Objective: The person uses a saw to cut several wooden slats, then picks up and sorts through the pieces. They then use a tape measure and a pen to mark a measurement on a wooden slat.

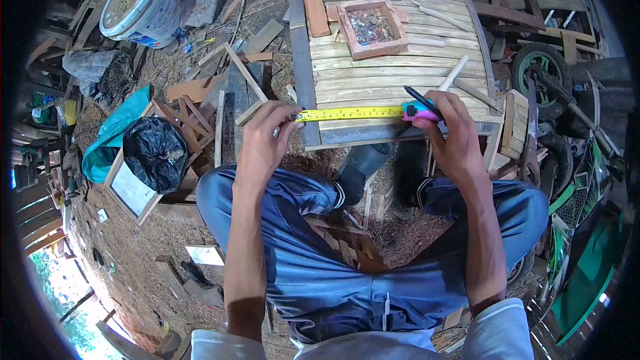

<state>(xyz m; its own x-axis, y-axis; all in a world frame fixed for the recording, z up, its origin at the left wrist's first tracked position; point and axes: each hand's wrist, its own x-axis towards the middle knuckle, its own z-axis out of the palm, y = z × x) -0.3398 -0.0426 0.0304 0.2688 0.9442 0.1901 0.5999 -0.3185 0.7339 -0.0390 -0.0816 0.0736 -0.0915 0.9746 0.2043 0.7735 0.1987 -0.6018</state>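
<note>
A yellow tape measure blade (353, 114) is stretched level over the near edge of a low slatted wooden table (373, 82). My left hand (263, 130) pinches the blade's end hook at the table's left side. In my right hand (455, 127) is the pink and teal tape measure case (415, 111), along with a black pen (419, 99) that points up and to the left. Beyond the blade, a square wooden box (373, 50) filled with small loose hardware sits on the slats. Loose wooden sticks (453, 73) lie at the table's right.
A white bucket (143, 7) stands at upper left. Black plastic (157, 153) lies left of my knee, beside a framed pane (133, 190). Right of the table are a small wheel (541, 73) and scrap wood. Sawdust and offcuts cover the floor around my boots (363, 170).
</note>
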